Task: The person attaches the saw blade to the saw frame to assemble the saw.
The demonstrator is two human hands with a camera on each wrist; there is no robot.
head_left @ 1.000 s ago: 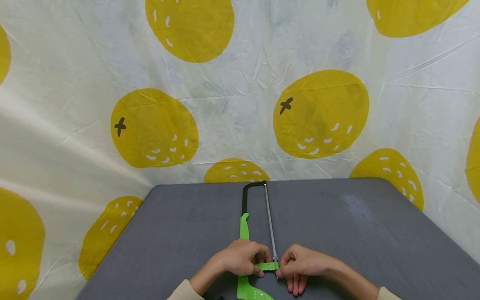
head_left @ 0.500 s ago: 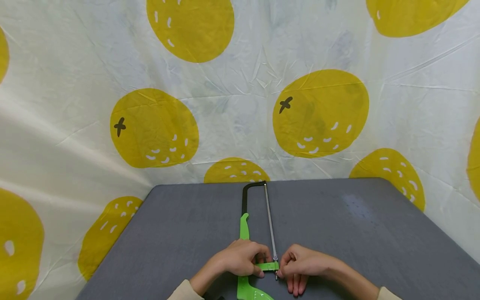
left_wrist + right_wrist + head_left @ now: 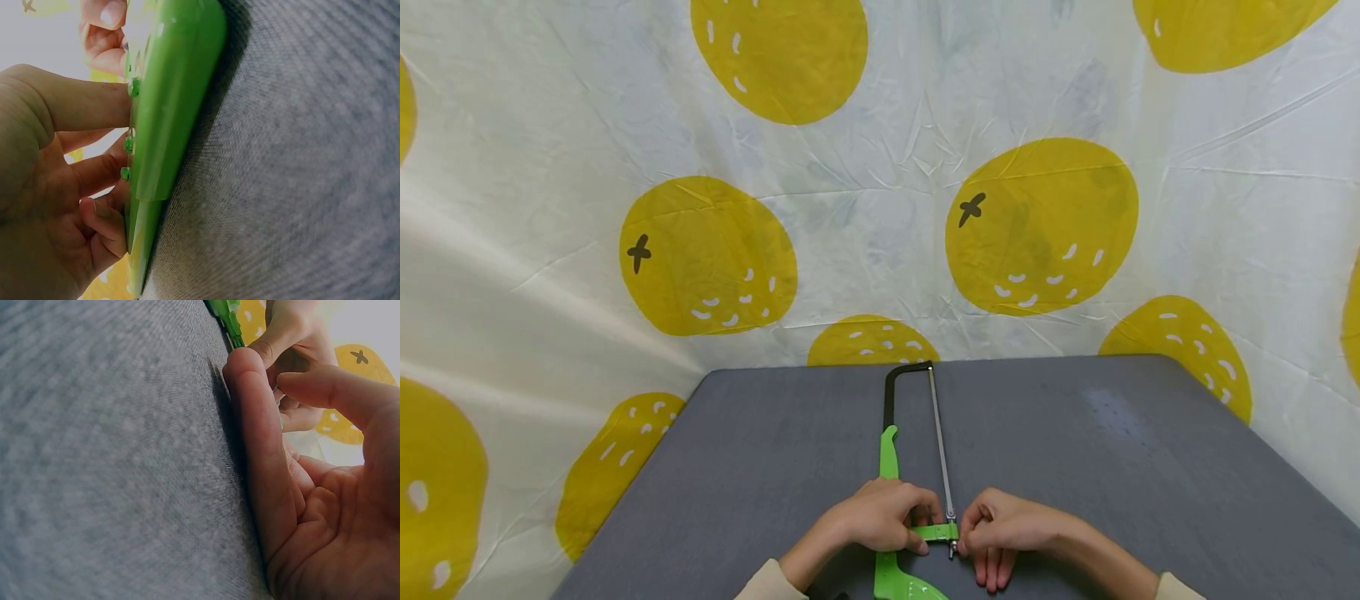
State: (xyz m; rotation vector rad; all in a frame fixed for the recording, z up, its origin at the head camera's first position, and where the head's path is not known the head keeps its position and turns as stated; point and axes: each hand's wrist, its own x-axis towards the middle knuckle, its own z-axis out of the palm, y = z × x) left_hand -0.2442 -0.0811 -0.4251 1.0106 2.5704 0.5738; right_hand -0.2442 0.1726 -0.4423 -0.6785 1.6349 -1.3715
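A hacksaw point(image 3: 889, 454) with a green and black frame lies flat on the grey table, its thin blade point(image 3: 938, 437) along the right side. My left hand point(image 3: 891, 512) grips the green frame near the crosspiece point(image 3: 935, 533); the left wrist view shows the thumb and bent fingers against the green body point(image 3: 172, 106). At the blade's near end, a small metal tension screw point(image 3: 952, 550) sticks out of the crosspiece. My right hand point(image 3: 1011, 529) has its thumb and forefinger at that screw, its other fingers resting on the table. Those fingers largely hide the screw in the right wrist view.
The grey table point(image 3: 1075, 467) extends to both sides of the saw. Behind it hangs a white cloth point(image 3: 880, 250) printed with large yellow fruit. Part of a dark object point(image 3: 841, 596) shows at the bottom edge, left of the saw handle point(image 3: 906, 586).
My right thumb and fingertip shifted slightly right at the tension screw, so more of it shows. The screw's visible end turned a little. My left hand and the hacksaw stayed in place.
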